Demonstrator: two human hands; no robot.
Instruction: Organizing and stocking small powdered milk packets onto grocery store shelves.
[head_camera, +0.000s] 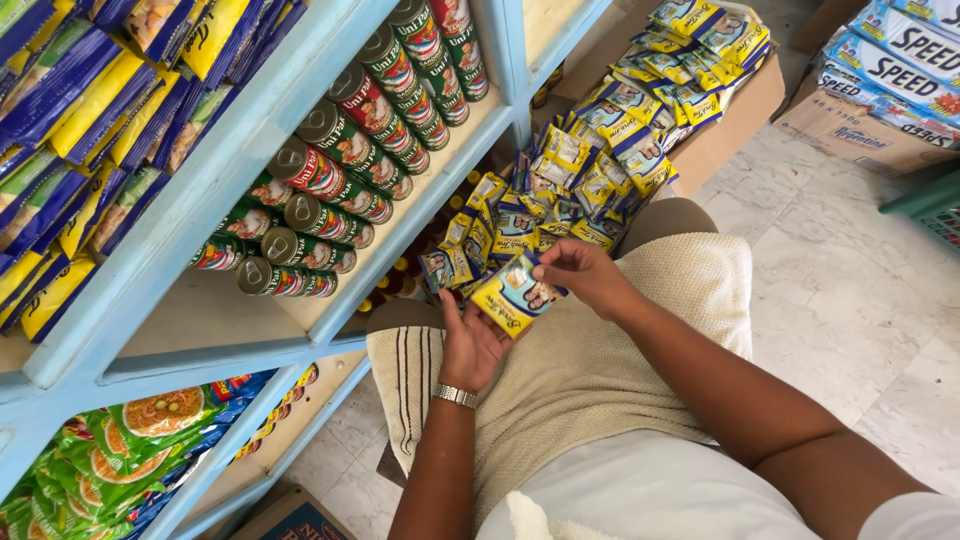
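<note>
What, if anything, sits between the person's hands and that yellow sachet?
Nothing visible does. The left hand cups the yellow sachet from below, and the right hand pinches its top edge. The sachet strips lie beyond it.

Soft, even daylight fills my view, brightest on the pale floor tiles (850, 270) at the right. Shadows deepen under the blue shelf (250, 150). The can tops (290, 155) catch small glints. The wide lens bends edges, and my hands look slightly soft.
</note>
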